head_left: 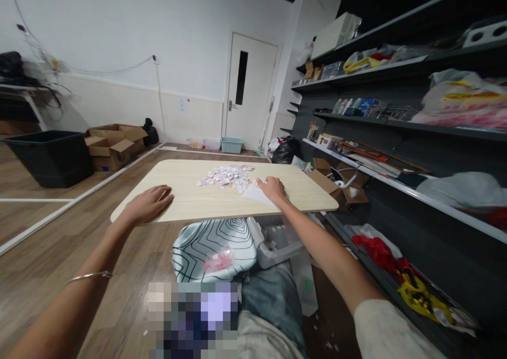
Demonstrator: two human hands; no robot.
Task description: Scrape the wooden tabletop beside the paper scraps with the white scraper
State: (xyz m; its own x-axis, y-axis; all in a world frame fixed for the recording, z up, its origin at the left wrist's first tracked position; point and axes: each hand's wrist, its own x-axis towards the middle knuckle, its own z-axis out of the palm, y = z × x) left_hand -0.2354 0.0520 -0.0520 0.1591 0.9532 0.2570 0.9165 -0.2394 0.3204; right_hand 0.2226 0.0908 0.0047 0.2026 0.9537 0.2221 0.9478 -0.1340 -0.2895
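My left hand point(152, 203) lies flat on the left front part of the pale wooden table point(190, 206), fingers stretched out, holding nothing. My right hand point(273, 188) is at the right of the tabletop, its fingers curled down on a white piece of paper or card point(259, 195). That white piece lies low against the table, partly covered by the hand. Just left of it spreads a loose heap of small white and pinkish paper pieces point(227, 176). What is under my right fingertips is hidden.
Below the table's front edge are a patterned cushioned stool point(216, 237) with a small pink packet point(218, 260) and a clear plastic bin point(277, 245). Loaded shelves point(380, 119) line the right side. A black tub point(51, 156) and open cardboard boxes point(114, 142) stand at left.
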